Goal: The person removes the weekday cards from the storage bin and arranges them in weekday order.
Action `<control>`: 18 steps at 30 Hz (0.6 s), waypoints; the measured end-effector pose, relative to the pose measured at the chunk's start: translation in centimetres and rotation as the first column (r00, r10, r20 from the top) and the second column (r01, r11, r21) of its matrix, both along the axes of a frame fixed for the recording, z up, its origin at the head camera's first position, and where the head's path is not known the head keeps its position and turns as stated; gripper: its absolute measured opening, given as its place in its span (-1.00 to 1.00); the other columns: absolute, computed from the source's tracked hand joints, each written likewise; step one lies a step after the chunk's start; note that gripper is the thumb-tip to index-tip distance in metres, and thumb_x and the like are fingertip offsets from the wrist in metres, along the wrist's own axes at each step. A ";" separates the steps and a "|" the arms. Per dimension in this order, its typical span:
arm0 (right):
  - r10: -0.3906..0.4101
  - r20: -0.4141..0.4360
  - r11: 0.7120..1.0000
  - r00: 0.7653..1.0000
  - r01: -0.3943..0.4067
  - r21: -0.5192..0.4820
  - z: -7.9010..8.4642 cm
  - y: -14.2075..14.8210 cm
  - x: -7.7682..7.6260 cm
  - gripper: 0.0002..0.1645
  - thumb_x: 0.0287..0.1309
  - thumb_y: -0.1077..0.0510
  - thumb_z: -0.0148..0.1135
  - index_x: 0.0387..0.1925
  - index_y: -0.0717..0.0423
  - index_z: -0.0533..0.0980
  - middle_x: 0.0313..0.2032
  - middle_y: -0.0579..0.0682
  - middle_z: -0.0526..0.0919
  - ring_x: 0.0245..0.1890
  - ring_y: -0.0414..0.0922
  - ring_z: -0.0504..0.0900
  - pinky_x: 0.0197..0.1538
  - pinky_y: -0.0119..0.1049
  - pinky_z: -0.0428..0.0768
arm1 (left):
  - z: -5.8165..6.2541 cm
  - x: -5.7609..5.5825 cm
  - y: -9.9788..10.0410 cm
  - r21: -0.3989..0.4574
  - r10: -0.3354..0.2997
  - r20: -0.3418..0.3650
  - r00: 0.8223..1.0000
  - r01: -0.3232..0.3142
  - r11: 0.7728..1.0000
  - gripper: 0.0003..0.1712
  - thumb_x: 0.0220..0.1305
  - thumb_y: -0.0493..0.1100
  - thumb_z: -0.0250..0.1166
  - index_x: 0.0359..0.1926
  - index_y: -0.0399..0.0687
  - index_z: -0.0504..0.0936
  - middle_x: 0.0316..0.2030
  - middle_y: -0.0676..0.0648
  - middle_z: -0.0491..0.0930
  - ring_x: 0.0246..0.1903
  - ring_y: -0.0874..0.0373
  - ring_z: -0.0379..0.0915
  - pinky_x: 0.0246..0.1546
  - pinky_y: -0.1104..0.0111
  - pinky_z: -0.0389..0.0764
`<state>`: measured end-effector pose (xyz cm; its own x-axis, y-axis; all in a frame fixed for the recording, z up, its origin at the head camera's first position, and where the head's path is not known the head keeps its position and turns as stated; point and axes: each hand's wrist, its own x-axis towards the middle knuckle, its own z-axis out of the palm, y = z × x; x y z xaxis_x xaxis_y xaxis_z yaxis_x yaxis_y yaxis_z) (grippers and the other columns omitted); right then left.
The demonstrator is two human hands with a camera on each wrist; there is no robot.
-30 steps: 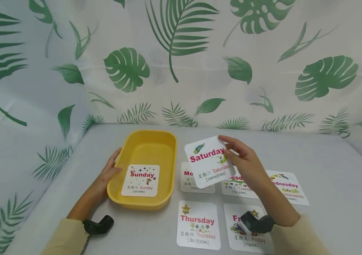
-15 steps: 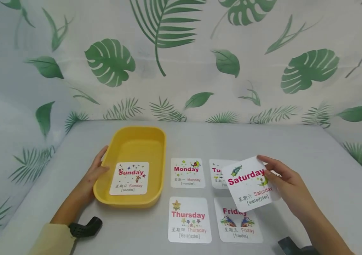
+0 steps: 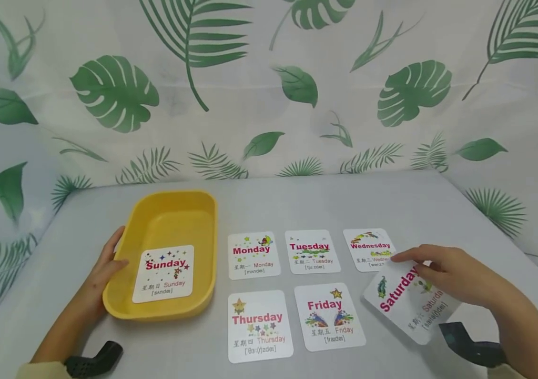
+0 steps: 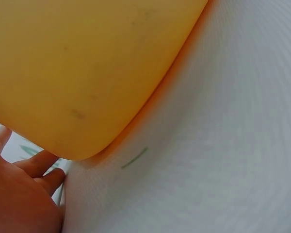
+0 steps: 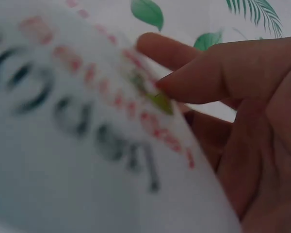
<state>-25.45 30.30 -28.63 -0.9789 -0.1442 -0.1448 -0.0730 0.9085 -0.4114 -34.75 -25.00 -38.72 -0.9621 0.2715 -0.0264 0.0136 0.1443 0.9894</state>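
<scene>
My right hand [image 3: 460, 273] pinches a square white Saturday flashcard [image 3: 398, 300] between thumb and fingers. The card is tilted at the right end of the lower row, and its upper corner covers part of the Wednesday card [image 3: 368, 246]. In the right wrist view the Saturday card [image 5: 87, 160] is blurred and close, with the thumb on its printed face. My left hand [image 3: 95, 281] holds the left side of a yellow plastic tray [image 3: 174, 221], thumb at the rim and fingers along the outer wall. A Sunday card [image 3: 164, 275] lies inside that tray.
Monday [image 3: 253, 258] and Tuesday [image 3: 313, 252] cards lie flat in the upper row on the grey-white table. Below them are the Thursday [image 3: 259, 331] and Friday [image 3: 329, 321] cards. A leaf-print cloth [image 3: 231, 105] hangs behind the table.
My right hand has carried the Saturday card rightward and lowered it beside the Friday card, turning it. The left hand stays at the tray. The head view has swung to the right.
</scene>
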 end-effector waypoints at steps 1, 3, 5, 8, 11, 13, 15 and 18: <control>-0.008 0.007 0.999 1.000 0.008 0.033 0.1 0.1 0.0 -0.63 0.13 0.24 0.09 0.00 0.06 0.52 -0.11 0.16 0.57 -0.41 -0.19 0.50 -0.49 -0.40 0.46 | 0.0 0.0 0.0 0.003 -0.001 -0.005 1.000 0.001 1.000 -0.30 0.38 -0.13 -0.22 0.40 0.41 -0.32 0.32 -0.18 -0.11 -0.07 0.42 0.29 -0.12 0.68 0.42; -0.021 0.026 0.997 0.999 0.019 0.076 0.1 0.3 0.0 -0.64 0.12 0.24 0.09 -0.01 0.06 0.53 -0.14 0.14 0.58 -0.39 -0.16 0.49 -0.48 -0.39 0.44 | 0.1 0.0 -0.1 0.013 -0.007 -0.014 1.000 0.007 1.000 -0.30 0.38 -0.14 -0.22 0.40 0.40 -0.32 0.31 -0.16 -0.10 -0.07 0.42 0.29 -0.12 0.67 0.42; -0.032 0.045 0.995 0.998 0.028 0.094 0.1 0.5 0.0 -0.64 0.12 0.24 0.09 -0.01 0.09 0.53 -0.15 0.14 0.59 -0.38 -0.15 0.49 -0.47 -0.38 0.44 | -0.1 0.0 0.0 0.022 -0.012 -0.016 1.000 0.012 1.000 -0.30 0.38 -0.14 -0.22 0.40 0.39 -0.32 0.29 -0.12 -0.05 -0.08 0.40 0.30 -0.12 0.66 0.44; -0.039 0.060 0.994 0.997 0.032 0.108 0.0 0.7 -0.1 -0.64 0.10 0.24 0.10 -0.02 0.14 0.53 -0.16 0.16 0.59 -0.39 -0.15 0.48 -0.46 -0.37 0.46 | -0.3 0.1 -0.1 0.008 -0.004 -0.006 1.000 0.004 1.000 -0.30 0.38 -0.13 -0.22 0.40 0.41 -0.32 0.27 -0.10 -0.02 -0.11 0.39 0.33 -0.13 0.64 0.45; -0.051 0.068 0.993 0.996 0.043 0.114 -0.2 1.1 -0.2 -0.64 0.08 0.25 0.11 -0.04 0.19 0.53 -0.17 0.18 0.58 -0.39 -0.14 0.49 -0.46 -0.36 0.48 | -0.4 0.1 -0.1 -0.015 0.015 0.013 1.000 -0.015 1.000 -0.29 0.38 -0.11 -0.21 0.39 0.44 -0.32 0.30 -0.15 -0.05 -0.13 0.40 0.34 -0.14 0.64 0.46; -0.058 0.063 0.991 0.996 0.050 0.122 -0.3 1.4 -0.3 -0.64 0.07 0.26 0.12 -0.05 0.22 0.54 -0.20 0.17 0.59 -0.40 -0.14 0.49 -0.45 -0.35 0.48 | -0.3 0.0 -0.1 -0.024 0.023 0.016 1.000 -0.022 0.999 -0.29 0.37 -0.10 -0.20 0.39 0.44 -0.32 0.32 -0.17 -0.08 -0.13 0.41 0.33 -0.15 0.64 0.46; -0.055 0.051 0.988 0.997 0.048 0.146 -0.4 1.7 -0.5 -0.67 0.04 0.27 0.14 -0.10 0.22 0.56 -0.26 0.11 0.59 -0.39 -0.13 0.48 -0.42 -0.32 0.47 | -0.3 0.0 -0.1 -0.018 0.018 0.010 1.000 -0.018 1.000 -0.29 0.38 -0.11 -0.21 0.40 0.42 -0.33 0.31 -0.17 -0.09 -0.12 0.40 0.33 -0.15 0.64 0.46; -0.064 0.070 0.981 0.996 0.049 0.188 -0.7 2.3 -0.8 -0.69 0.00 0.26 0.18 -0.15 0.22 0.58 -0.32 0.04 0.60 -0.37 -0.10 0.48 -0.37 -0.22 0.45 | -0.2 0.0 -0.1 -0.018 0.005 -0.010 1.000 -0.006 1.000 -0.29 0.38 -0.12 -0.21 0.40 0.38 -0.33 0.30 -0.17 -0.09 -0.11 0.40 0.32 -0.14 0.65 0.45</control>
